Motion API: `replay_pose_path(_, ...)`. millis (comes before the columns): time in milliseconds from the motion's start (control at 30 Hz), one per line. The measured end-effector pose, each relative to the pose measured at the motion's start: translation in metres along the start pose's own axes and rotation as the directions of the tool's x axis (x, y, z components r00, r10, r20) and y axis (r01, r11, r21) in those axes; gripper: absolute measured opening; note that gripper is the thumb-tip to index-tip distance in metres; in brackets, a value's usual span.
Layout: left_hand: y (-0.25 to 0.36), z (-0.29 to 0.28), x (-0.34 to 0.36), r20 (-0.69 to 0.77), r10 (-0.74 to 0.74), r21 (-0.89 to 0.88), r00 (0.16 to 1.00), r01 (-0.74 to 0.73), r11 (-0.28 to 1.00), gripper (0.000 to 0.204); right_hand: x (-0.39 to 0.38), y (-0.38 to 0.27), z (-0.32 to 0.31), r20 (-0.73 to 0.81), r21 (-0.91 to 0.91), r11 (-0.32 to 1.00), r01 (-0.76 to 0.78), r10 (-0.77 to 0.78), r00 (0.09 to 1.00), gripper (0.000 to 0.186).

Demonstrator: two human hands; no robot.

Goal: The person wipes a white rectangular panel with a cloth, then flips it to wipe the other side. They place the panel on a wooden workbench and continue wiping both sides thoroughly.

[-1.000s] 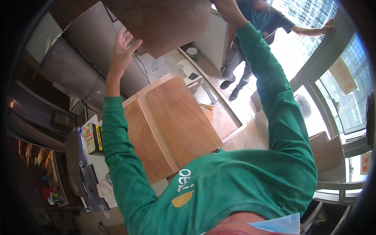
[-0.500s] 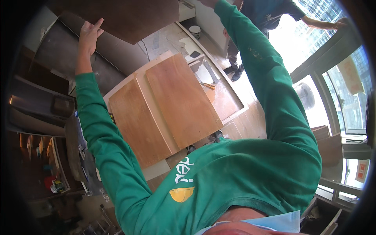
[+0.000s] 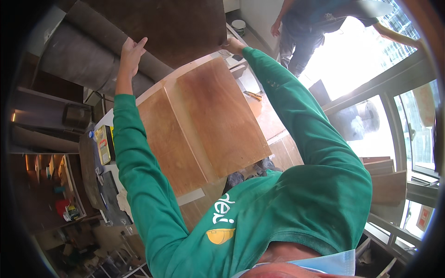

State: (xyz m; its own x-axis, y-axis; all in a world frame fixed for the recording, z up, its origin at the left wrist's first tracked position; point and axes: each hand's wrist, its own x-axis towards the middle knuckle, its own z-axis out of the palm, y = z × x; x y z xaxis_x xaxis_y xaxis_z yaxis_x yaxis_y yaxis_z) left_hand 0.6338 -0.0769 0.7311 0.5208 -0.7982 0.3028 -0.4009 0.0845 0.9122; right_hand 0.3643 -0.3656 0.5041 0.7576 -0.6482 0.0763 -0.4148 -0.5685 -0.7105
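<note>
So from where I'm standing, there's a big dark brown panel [image 3: 181, 30] up at the far side, stretched between this person's hands. Right hand [image 3: 235, 46] is pinching its near right corner. Left hand [image 3: 131, 56] is at the left edge, thumb sticking out, but honestly can't tell if it's gripping or just steadying. Nearer in, two lighter wooden boards [image 3: 222, 116] lie side by side. White bucket [image 3: 238, 27] far back, yellow-and-black container [image 3: 104, 144] off left, co-worker [image 3: 306, 28] standing far right.

The head-worn fisheye (left of two) looks down on both hands [image 3: 131, 56].
</note>
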Motion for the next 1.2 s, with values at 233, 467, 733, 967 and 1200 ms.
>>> replay_pose_path(233,-0.023,-0.021,-0.012,0.001,-0.105,0.141,0.994,0.104,0.984,0.029,-0.019,-0.033,0.039,0.006,-0.059,0.986,-0.154,0.154,0.988,0.038)
replay_pose_path(467,-0.015,-0.025,-0.013,0.012,-0.069,0.167,0.998,0.066,0.984,0.025,-0.005,-0.032,0.044,0.026,0.022,0.987,-0.157,0.156,0.987,0.039)
replay_pose_path(733,-0.017,-0.021,-0.02,0.0,-0.078,0.102,0.997,0.078,0.992,0.026,-0.004,-0.022,0.041,0.023,0.023,0.993,-0.118,0.118,0.993,0.047)
replay_pose_path(967,-0.034,-0.028,-0.021,-0.034,-0.078,0.093,0.996,0.081,0.992,0.026,-0.015,-0.033,0.051,0.048,0.045,0.99,-0.132,0.13,0.99,0.047)
replay_pose_path(1200,-0.014,-0.011,-0.021,-0.022,-0.049,0.137,0.999,0.051,0.989,0.024,-0.01,-0.002,0.055,-0.007,0.033,0.992,-0.12,0.12,0.993,0.045)
